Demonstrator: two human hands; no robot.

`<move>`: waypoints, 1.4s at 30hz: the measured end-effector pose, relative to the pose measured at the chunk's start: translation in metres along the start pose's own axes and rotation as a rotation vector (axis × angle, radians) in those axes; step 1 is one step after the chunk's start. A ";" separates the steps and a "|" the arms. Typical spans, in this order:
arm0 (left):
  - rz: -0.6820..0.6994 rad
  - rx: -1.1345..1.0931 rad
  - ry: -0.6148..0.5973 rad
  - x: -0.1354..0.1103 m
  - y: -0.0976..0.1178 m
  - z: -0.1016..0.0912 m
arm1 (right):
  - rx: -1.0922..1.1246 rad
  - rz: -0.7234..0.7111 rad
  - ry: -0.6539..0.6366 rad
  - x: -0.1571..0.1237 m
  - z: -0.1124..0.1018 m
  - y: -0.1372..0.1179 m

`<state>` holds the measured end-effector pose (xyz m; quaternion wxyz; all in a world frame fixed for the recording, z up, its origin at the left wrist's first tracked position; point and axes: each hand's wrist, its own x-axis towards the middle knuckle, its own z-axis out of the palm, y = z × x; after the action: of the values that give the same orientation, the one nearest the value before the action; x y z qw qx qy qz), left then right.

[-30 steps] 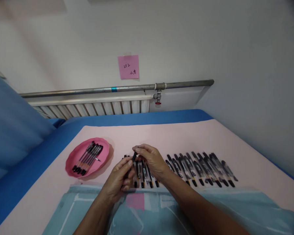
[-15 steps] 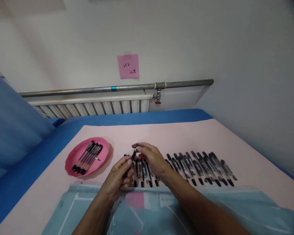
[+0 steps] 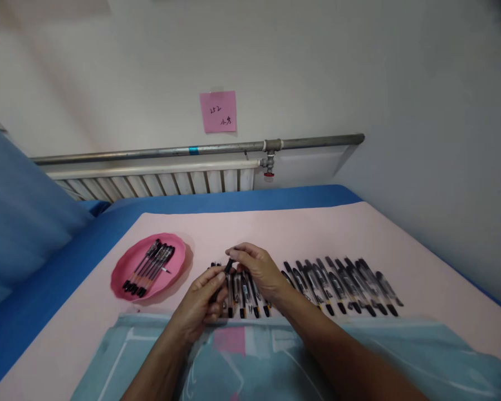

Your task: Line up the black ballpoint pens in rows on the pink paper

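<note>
A black pen (image 3: 229,266) is gripped in my left hand (image 3: 202,298), its upper end slanting up to the right. At that upper end, the thumb and fingers of my right hand (image 3: 256,267) are closed together; the fingers hide part of the tip. Below and between my hands lies a row of pen parts (image 3: 242,295), with clear barrels and black ends, partly covered by the hands. More clear and black pen parts (image 3: 338,284) are spread to the right of my right forearm.
On the left, a pink plate (image 3: 119,273) holds several assembled-looking pens (image 3: 150,270) and a small thin piece (image 3: 166,270). The pink sheet (image 3: 309,234) covers a blue surface (image 3: 234,202). A teal cloth (image 3: 150,345) lies along the near edge. Behind are a radiator (image 3: 150,184) and pipe (image 3: 225,148).
My right fingertips have closed in on the pen's upper end, and the silver tip that showed there is now covered. My left hand stays in place.
</note>
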<state>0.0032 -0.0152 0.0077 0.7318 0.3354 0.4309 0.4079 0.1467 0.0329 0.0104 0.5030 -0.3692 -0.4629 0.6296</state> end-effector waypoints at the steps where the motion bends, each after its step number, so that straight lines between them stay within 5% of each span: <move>1: 0.003 -0.002 0.002 0.000 0.000 0.000 | 0.015 0.005 -0.022 0.000 -0.001 0.000; 33: -0.017 0.059 0.011 -0.002 0.003 -0.004 | 0.054 0.067 -0.051 -0.001 0.001 0.005; 42: 0.178 0.236 0.115 0.004 0.001 -0.010 | -0.130 -0.041 0.050 -0.002 0.003 0.008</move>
<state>-0.0052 -0.0092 0.0031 0.6225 0.4321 0.4854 0.4361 0.1425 0.0302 0.0038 0.5019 -0.4074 -0.4976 0.5784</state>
